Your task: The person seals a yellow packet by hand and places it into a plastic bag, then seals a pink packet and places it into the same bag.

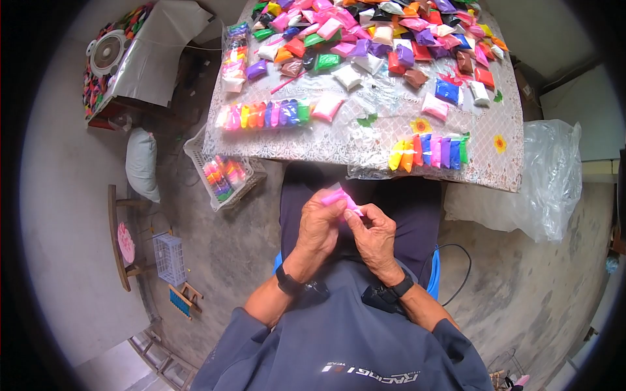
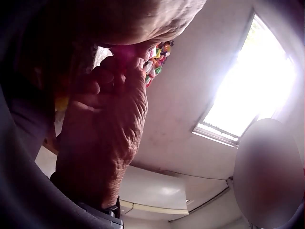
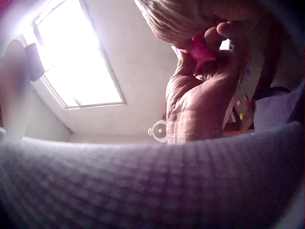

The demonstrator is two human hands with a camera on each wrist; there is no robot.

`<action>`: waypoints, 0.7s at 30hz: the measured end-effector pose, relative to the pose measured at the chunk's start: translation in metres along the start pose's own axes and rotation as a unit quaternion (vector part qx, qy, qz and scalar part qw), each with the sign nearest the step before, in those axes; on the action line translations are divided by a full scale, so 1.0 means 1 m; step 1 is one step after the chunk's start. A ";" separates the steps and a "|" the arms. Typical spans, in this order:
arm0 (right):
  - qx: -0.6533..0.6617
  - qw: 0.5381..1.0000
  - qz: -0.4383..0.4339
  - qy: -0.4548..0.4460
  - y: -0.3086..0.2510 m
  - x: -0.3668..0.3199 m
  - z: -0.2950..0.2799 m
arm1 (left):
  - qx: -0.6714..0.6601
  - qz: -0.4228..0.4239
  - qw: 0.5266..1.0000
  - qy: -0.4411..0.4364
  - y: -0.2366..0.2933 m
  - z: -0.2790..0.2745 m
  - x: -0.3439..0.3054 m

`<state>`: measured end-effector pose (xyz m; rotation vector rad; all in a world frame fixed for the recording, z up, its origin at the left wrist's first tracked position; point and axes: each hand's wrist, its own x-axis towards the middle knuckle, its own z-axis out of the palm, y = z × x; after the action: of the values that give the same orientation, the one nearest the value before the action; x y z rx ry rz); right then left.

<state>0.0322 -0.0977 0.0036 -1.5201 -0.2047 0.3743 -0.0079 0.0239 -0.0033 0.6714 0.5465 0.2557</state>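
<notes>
Gripping one pink packet (image 1: 344, 197) between them, two hands meet above the person's lap, just short of the table (image 1: 261, 144). The left hand (image 1: 318, 225) has its fingers curled round the packet's body; the right hand (image 1: 373, 236) pinches its lower end between thumb and finger. So the packet lies at the fingertips of both, touching each.

Three clear bags of coloured packets rest on the table: a left bag (image 1: 267, 116) and a right bag (image 1: 427, 152) near the front edge, and a corner bag (image 1: 235, 58) farther back. Behind them spreads one heap (image 1: 365, 32) of loose packets, too crowded to count. One white basket (image 1: 252, 176) stands on the floor, left of the lap.
</notes>
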 end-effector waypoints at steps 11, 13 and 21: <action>-0.025 0.997 0.019 -0.073 -0.001 -0.002 -0.004 | -0.055 -0.047 0.997 -0.004 -0.009 -0.011 0.005; -0.021 0.998 0.014 -0.065 -0.002 -0.001 -0.002 | -0.036 -0.040 0.999 0.007 -0.005 -0.004 0.002; -0.005 0.997 0.043 -0.061 0.009 -0.006 -0.002 | -0.009 -0.027 0.999 0.028 -0.005 0.006 -0.002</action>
<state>0.0267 -0.1018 -0.0046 -1.5197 -0.2389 0.5361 -0.0060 0.0165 -0.0018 0.6325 0.6148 0.2296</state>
